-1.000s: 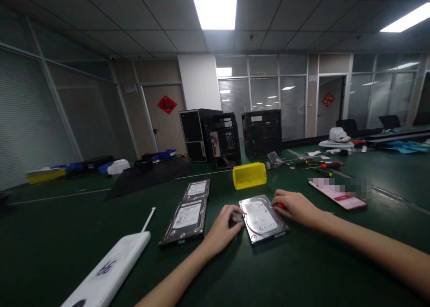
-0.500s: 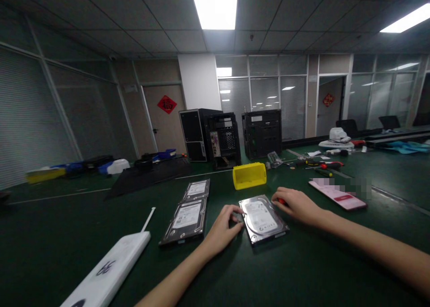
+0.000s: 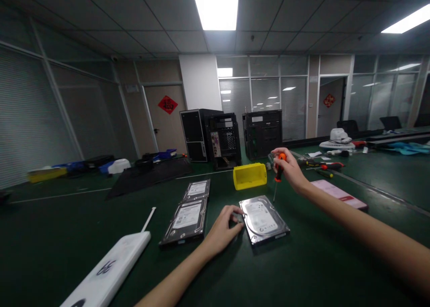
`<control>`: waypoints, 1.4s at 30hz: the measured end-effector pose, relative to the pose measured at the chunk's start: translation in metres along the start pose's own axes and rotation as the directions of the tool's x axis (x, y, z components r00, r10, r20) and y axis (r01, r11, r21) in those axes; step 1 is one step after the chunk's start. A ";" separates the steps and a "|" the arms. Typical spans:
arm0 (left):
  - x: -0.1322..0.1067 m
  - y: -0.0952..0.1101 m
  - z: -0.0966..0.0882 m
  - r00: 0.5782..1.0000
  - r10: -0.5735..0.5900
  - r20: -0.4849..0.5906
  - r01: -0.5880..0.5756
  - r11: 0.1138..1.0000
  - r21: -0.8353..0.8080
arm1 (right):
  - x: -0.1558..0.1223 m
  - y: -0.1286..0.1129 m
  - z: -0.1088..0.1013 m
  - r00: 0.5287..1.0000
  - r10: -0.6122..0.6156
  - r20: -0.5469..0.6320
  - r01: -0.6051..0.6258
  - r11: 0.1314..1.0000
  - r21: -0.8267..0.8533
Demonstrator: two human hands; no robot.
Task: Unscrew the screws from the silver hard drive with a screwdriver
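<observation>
The screwdriver point(image 3: 278, 174) in my right hand point(image 3: 289, 172) has an orange and black handle. The hard drive point(image 3: 264, 218) is silver with a white label; behind it a yellow bin point(image 3: 249, 176), under it the dark green table point(image 3: 302, 262).

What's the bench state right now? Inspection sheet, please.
Surface: dark green table, flat, white line marks.
Job's things: hard drive lying label up; screwdriver, orange handle, tip down near the drive's far right corner.
Clutter: two more drives in a row to its left; yellow bin; white antenna device; flat pink item; hand tools farther back.
Grippers: left hand against the hard drive's left edge; right hand closed round the screwdriver.
Cables: nothing seen.
Surroundings: computer cases, glass partitions, ceiling lights.
</observation>
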State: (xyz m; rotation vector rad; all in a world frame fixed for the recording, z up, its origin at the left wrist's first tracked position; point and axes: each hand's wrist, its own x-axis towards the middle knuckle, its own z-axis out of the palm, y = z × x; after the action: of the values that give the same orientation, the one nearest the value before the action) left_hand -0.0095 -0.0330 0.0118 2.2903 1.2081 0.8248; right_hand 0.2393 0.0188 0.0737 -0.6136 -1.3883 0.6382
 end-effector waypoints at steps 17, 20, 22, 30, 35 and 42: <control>0.001 -0.001 0.001 1.000 0.009 0.000 -0.009 1.000 -0.007 | -0.009 0.002 0.006 0.993 -0.022 0.114 0.032 0.996 -0.085; 0.001 -0.001 0.002 1.000 0.005 0.002 -0.005 1.000 -0.004 | -0.010 0.001 0.007 0.993 -0.032 0.115 0.042 0.995 -0.090; 0.000 -0.001 0.001 1.000 0.006 0.000 -0.006 1.000 -0.005 | -0.011 0.000 0.008 0.993 -0.031 0.113 0.042 0.995 -0.089; 0.000 0.001 0.000 1.000 0.010 0.002 -0.010 1.000 -0.013 | -0.012 -0.001 0.008 0.994 -0.035 0.105 0.043 0.997 -0.070; 0.000 -0.001 0.001 1.000 0.011 -0.005 -0.011 1.000 -0.009 | -0.013 -0.003 0.009 0.991 -0.040 0.130 0.052 0.994 -0.097; 0.000 -0.003 0.001 0.999 0.031 -0.018 -0.031 1.000 0.002 | -0.013 -0.003 0.012 0.977 -0.088 0.195 0.108 0.990 -0.092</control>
State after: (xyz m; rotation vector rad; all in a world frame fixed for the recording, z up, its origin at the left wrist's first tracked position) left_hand -0.0103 -0.0317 0.0092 2.3129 1.1846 0.8581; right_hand 0.2268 0.0077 0.0674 -0.5724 -1.6284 0.5600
